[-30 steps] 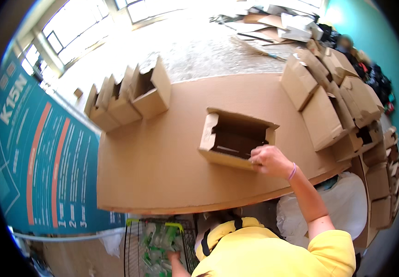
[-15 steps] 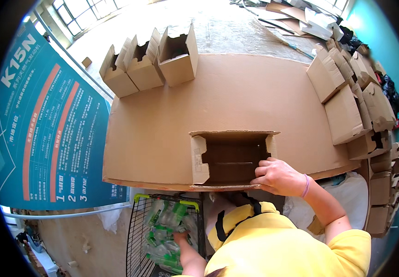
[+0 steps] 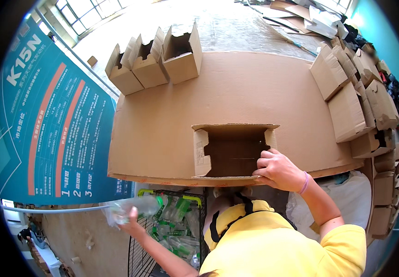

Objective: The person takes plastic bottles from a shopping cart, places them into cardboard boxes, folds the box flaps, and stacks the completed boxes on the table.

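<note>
An open, empty-looking cardboard box [image 3: 201, 154] sits near the table's front edge, its flaps raised. My right hand [image 3: 280, 171] is closed on the box's right front rim, thumb and fingers pinching the cardboard. Off to the left, my left hand [image 3: 130, 225] grips a clear plastic bottle [image 3: 140, 206] with a green cap, held sideways above the wire cart [image 3: 191, 198]. Several similar clear bottles [image 3: 181, 232] with green labels lie heaped in the cart, partly hidden by my left forearm.
Three open cardboard boxes [image 3: 183, 66] stand at the table's far left corner. The table [image 3: 158, 134] is topped with cardboard. More boxes [image 3: 347, 113] are stacked along the right side. A large teal printed banner [image 3: 54, 124] stands at the left, its lower rail near the bottle.
My left hand has come up out of the cart with a bottle and moved left. My right hand stays on the box's rim.
</note>
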A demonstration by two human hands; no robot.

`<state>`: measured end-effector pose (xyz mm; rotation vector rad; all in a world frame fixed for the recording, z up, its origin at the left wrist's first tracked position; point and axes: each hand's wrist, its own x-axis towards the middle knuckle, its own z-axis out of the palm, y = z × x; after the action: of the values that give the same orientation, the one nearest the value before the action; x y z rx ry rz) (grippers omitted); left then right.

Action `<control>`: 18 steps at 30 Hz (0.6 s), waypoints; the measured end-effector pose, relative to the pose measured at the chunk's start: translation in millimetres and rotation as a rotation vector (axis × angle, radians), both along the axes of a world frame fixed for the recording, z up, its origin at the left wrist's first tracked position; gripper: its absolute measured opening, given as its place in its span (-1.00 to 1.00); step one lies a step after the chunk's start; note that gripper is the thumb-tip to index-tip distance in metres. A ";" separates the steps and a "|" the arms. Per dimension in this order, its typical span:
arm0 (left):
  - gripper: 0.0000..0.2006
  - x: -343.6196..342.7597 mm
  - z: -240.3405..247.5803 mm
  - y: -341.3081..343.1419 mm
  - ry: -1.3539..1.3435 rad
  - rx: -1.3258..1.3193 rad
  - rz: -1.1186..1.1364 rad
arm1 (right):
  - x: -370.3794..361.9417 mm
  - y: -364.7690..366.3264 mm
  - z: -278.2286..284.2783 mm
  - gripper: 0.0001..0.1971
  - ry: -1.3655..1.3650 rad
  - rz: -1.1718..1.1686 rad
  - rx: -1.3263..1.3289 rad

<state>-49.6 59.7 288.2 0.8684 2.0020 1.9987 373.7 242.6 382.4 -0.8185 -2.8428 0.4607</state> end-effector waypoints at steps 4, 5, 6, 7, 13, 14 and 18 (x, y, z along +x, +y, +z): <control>-0.22 33.4 105.1 89.8 0.034 0.491 -0.328 | 0.9 -2.5 -2.7 -0.89 0.016 0.002 0.029; -0.22 52.2 124.2 108.8 0.044 0.543 -0.425 | 1.7 -4.2 -3.8 -0.87 0.014 0.001 0.033; -0.24 74.7 139.7 125.6 0.057 0.499 -0.533 | 1.7 -5.9 -4.0 -0.87 0.017 -0.012 0.055; -0.25 99.7 148.7 144.4 0.065 0.456 -0.652 | 4.1 -8.6 -3.2 -0.87 0.015 -0.039 0.078; -0.31 204.3 144.3 210.2 0.687 -0.400 -1.322 | 17.7 -17.9 -5.0 -0.90 0.181 -0.157 0.177; -0.31 206.0 131.1 219.5 0.837 -0.481 -1.390 | 16.9 -19.7 -5.2 -0.90 0.212 -0.160 0.172; -0.31 232.6 87.1 259.3 1.329 -0.966 -1.560 | 5.2 -30.9 -17.7 -0.91 0.283 -0.138 0.216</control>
<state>183.1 319.0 375.3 2.4043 1.1426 -0.5188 378.8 211.7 364.6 -0.8274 -2.5033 0.2243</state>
